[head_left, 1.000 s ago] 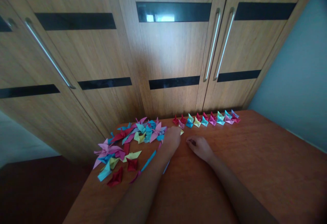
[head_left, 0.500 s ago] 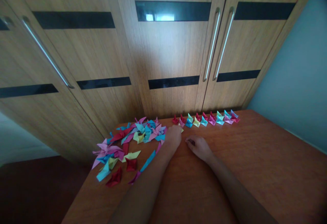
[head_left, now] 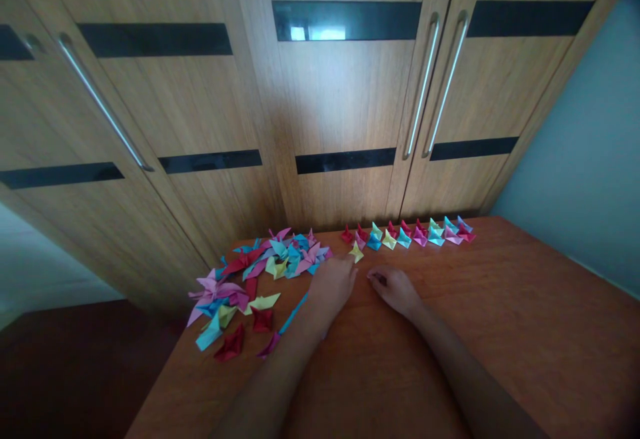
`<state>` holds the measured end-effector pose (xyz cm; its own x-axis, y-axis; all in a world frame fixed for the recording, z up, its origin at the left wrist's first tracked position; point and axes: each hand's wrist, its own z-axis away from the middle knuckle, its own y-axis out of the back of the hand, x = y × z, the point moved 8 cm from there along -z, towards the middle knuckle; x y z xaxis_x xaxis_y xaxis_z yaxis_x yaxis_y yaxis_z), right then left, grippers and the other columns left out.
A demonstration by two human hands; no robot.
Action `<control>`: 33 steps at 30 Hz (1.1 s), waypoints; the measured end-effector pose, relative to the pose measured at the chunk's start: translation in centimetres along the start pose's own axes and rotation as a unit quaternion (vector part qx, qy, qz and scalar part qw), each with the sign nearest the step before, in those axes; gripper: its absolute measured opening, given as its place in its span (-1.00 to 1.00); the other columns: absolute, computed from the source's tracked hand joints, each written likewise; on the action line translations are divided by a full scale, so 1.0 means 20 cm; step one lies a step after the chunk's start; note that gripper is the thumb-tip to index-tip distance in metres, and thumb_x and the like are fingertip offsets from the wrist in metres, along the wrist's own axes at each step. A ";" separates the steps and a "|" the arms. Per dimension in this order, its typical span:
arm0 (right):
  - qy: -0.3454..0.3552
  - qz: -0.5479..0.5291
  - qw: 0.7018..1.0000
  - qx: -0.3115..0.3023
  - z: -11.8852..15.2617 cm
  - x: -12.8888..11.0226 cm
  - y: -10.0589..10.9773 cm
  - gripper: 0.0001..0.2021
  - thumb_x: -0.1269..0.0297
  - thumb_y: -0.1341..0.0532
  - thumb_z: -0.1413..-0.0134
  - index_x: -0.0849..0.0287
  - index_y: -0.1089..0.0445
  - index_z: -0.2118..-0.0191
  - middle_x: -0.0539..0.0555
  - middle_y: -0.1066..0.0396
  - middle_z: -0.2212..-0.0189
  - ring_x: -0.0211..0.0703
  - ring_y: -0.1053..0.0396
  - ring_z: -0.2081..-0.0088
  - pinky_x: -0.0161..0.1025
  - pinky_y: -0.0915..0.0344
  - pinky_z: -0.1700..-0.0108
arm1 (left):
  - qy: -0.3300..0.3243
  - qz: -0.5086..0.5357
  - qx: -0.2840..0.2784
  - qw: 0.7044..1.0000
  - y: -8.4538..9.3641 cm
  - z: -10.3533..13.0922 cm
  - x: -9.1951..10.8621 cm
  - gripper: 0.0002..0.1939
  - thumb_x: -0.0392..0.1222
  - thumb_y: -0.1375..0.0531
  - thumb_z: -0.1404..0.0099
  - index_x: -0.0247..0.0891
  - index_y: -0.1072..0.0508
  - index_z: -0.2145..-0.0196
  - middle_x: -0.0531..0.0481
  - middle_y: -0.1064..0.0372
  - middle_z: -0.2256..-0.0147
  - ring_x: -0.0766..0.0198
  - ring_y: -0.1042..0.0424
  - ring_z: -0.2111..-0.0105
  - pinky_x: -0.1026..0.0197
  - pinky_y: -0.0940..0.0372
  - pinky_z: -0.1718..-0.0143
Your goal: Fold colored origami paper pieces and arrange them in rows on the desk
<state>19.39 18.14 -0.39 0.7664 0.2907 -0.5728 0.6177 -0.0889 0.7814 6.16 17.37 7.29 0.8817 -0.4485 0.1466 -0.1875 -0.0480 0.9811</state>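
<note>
My left hand (head_left: pixel 334 284) rests low over the table, just in front of a small yellow folded paper piece (head_left: pixel 356 252); its fingers are bent, and whether they hold anything is hidden. To its right, my right hand (head_left: pixel 395 289) lies on the table with curled fingers; what is between them, if anything, is too small to make out. Behind the hands, two rows of small colourful folded boats (head_left: pixel 404 237) run along the back edge. Left of my left hand lies a pile of folded paper pieces (head_left: pixel 285 255) in pink, blue, red and yellow.
The brown table (head_left: pixel 500 319) reaches up to a wooden wardrobe (head_left: pixel 340 112) with metal handles. Pink folded paper (head_left: pixel 215 289) and two dark red pieces (head_left: pixel 231 343) lie at the table's left side. A blue strip (head_left: pixel 293 313) is partly under my left forearm.
My left hand has drawn back slightly toward me, uncovering the yellow piece at the left end of the front row. The whole view has shifted a little.
</note>
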 end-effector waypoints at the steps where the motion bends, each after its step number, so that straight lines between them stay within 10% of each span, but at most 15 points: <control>1: 0.001 -0.001 1.000 0.000 0.00 0.00 0.00 -0.77 0.34 -0.07 -0.09 0.13 -0.48 0.30 0.04 -0.49 0.35 -0.18 -0.39 0.31 -0.32 -0.23 0.24 | -0.007 0.017 0.019 1.000 0.05 0.07 -0.04 -0.73 -0.21 -0.07 -0.33 -0.23 -0.39 0.04 -0.14 -0.44 0.13 0.16 -0.42 0.10 0.18 -0.28 0.06; 8: 0.000 0.013 1.000 -0.014 0.01 -0.01 -0.01 -0.78 0.34 -0.07 -0.09 0.12 -0.48 0.30 0.05 -0.49 0.31 -0.17 -0.39 0.29 -0.29 -0.24 0.21 | 0.091 -0.011 0.123 0.988 0.25 0.65 -0.58 -0.68 -0.16 -0.07 -0.27 -0.19 -0.42 0.04 -0.10 -0.39 0.04 0.11 -0.39 0.06 0.10 -0.31 0.05; 14: -0.002 0.016 1.000 -0.007 0.01 0.01 -0.03 -0.77 0.33 -0.06 -0.08 0.12 -0.47 0.28 0.05 -0.49 0.30 -0.16 -0.39 0.28 -0.28 -0.25 0.20 | 0.150 -0.064 0.139 0.977 0.18 1.05 -0.88 -0.69 -0.04 -0.05 -0.27 -0.09 -0.49 0.13 -0.03 -0.45 0.08 0.09 -0.42 0.06 0.11 -0.35 0.06; 27: -0.015 -0.004 1.000 -0.006 0.01 0.02 -0.03 -0.78 0.32 -0.08 -0.07 0.12 -0.48 0.29 0.05 -0.49 0.30 -0.16 -0.39 0.29 -0.26 -0.27 0.18 | 0.167 -0.027 0.189 0.967 0.07 1.08 -0.95 -0.73 -0.08 -0.04 -0.26 -0.07 -0.51 0.21 0.02 -0.50 0.15 0.16 -0.50 0.19 0.22 -0.40 0.19; 33: -0.021 -0.141 0.990 -0.007 0.01 -0.01 -0.01 -0.76 0.18 -0.10 -0.09 0.15 -0.46 0.28 0.06 -0.47 0.37 -0.17 -0.38 0.33 -0.26 -0.29 0.25 | 0.107 0.065 0.263 0.957 0.25 0.89 -0.67 -0.76 -0.06 -0.09 -0.27 -0.14 -0.48 0.19 0.00 -0.50 0.21 0.19 -0.48 0.23 0.21 -0.36 0.15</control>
<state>19.11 17.88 -0.51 0.5703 0.2629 -0.7783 0.8061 0.0034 0.5918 -14.33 7.28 7.98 0.8941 -0.2912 0.3402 -0.4436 -0.4727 0.7614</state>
